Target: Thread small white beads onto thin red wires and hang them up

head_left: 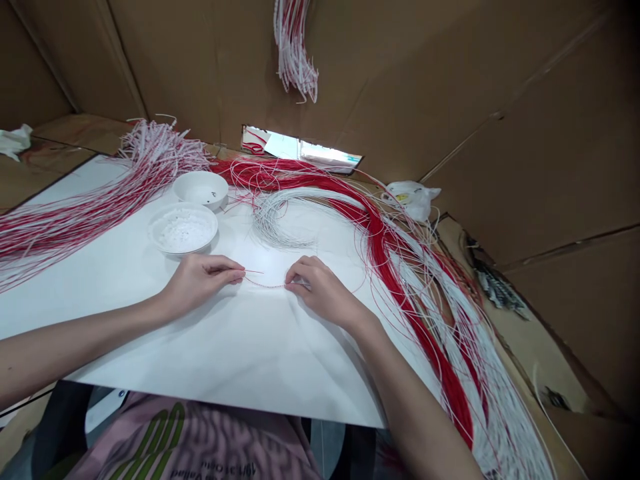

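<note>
Between my two hands runs a thin red cord (265, 286), sagging slightly over the white tabletop (240, 353). My left hand (205, 277) pinches it between thumb and fingers, and a short red end sticks out to the right of the fingertips. The cord's other part is pinched by my right hand (317, 287), whose fingers are curled. Just beyond my left hand stands a white bowl of small white pieces (184, 230), too small to make out. Behind it is a second white bowl (200, 189) with a few dark specks inside.
A large bundle of red cords (385, 260) curves along the right side, beside white cords (500, 400). A coil of white cords (280, 223) lies ahead. Red and white strands (100, 213) spread at the left. Another bundle (297, 60) hangs before the cardboard wall (425, 80).
</note>
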